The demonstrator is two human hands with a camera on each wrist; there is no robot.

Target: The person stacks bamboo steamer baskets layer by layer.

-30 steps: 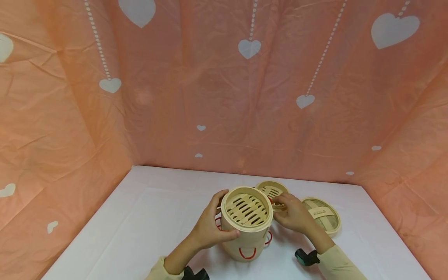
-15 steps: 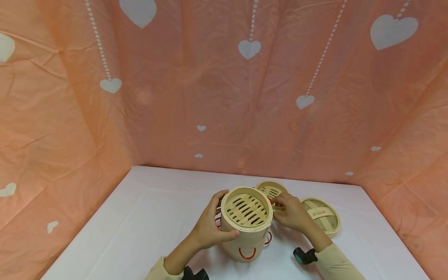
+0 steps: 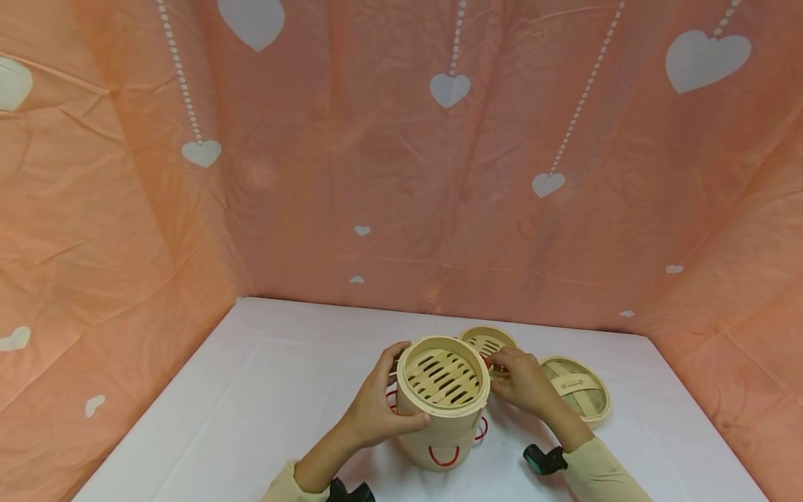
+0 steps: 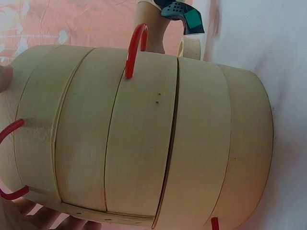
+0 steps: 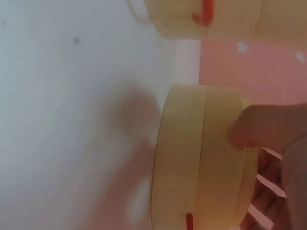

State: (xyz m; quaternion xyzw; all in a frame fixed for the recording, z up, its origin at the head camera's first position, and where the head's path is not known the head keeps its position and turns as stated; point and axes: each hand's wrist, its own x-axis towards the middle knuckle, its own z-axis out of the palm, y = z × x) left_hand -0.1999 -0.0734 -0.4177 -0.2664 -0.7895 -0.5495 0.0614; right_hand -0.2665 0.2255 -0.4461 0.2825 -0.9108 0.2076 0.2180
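Currently: left hand (image 3: 376, 408) curled round bamboo steamer stack (image 3: 442, 406); right hand (image 3: 523, 380) clamped on slatted steamer basket (image 3: 484, 342) behind (light pressure probably suffices). Avoid tilting either.

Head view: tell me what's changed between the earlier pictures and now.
Hardly anything: the right wrist has edged slightly left. Nothing was newly taken hold of or let go. The left hand still grips the tall stack of baskets, the right hand still holds the short basket behind it, and the lid stays on the table.
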